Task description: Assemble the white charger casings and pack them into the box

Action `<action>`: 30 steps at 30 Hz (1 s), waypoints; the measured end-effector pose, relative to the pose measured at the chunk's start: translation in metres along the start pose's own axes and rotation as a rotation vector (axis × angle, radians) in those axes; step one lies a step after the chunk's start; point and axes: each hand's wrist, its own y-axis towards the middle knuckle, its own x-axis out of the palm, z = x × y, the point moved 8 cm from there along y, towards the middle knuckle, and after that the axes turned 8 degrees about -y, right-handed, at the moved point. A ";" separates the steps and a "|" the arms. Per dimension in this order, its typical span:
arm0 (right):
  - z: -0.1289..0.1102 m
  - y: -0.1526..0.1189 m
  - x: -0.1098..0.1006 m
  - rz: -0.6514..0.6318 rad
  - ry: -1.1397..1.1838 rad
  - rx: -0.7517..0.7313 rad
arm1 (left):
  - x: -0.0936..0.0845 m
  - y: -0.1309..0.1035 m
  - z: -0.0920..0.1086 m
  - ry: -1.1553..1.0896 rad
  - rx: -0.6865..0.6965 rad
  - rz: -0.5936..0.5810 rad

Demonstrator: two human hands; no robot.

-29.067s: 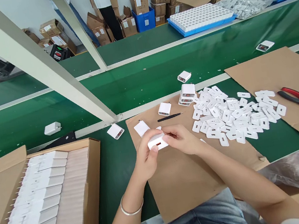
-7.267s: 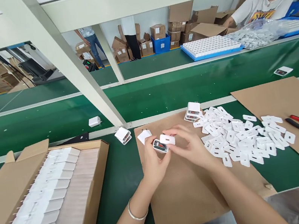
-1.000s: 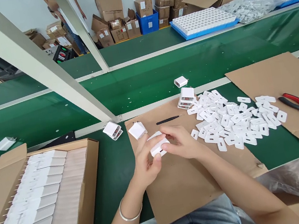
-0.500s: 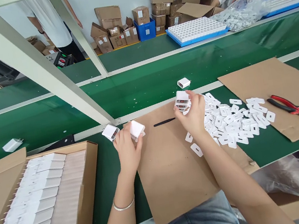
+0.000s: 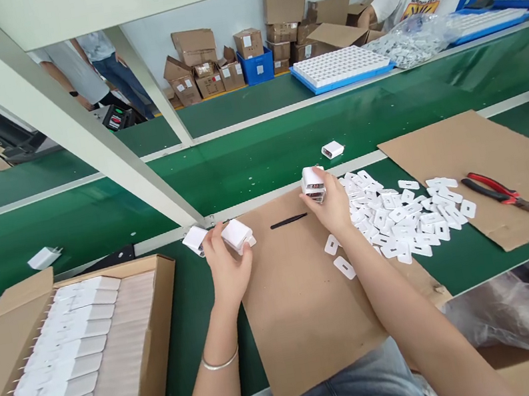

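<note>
The left hand (image 5: 226, 268) curls round white blocks (image 5: 236, 233) at the cardboard's (image 5: 312, 332) far left corner, seemingly to steady them; the right hand (image 5: 334, 206) pinches a stack (image 5: 312, 177) by its sides, likely to hold it together; plates (image 5: 400, 219) lie just beside, apparently for reach.

- Tabletop (image 5: 193, 291): green.
- Left end: open cardboard carton (image 5: 159, 330).
- Middle: brown cardboard sheet (image 5: 304, 313), flat, reaching past near edge.
- Right: second brown sheet (image 5: 516, 159), flat.
- Between sheets: white slotted plates (image 5: 400, 221) heaped loosely, partly over middle sheet.
- Far edge, between carton and middle sheet: white plug housing (image 5: 194, 241).
</note>
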 end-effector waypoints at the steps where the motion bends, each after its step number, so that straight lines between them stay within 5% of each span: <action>1: -0.010 -0.003 -0.002 -0.032 0.038 -0.047 | -0.003 -0.002 0.006 0.000 0.029 0.048; 6: -0.076 -0.043 0.016 -0.434 0.107 -0.411 | -0.009 -0.014 0.033 -0.044 0.210 0.169; 11: -0.094 -0.069 0.032 -0.680 0.151 -0.462 | 0.023 -0.022 0.050 -0.097 0.317 -0.162; 16: -0.069 -0.059 0.013 -0.806 0.295 -0.373 | 0.039 -0.032 0.064 0.001 0.411 -0.279; 19: -0.025 -0.030 -0.006 -0.571 0.198 -0.154 | 0.043 -0.036 0.067 0.035 0.417 -0.284; 22: 0.021 -0.012 -0.014 -0.367 -0.171 0.039 | 0.052 -0.040 0.069 0.033 0.410 -0.357; 30: 0.042 -0.013 0.009 -0.507 -0.283 0.090 | 0.071 -0.046 0.058 0.147 0.340 -0.478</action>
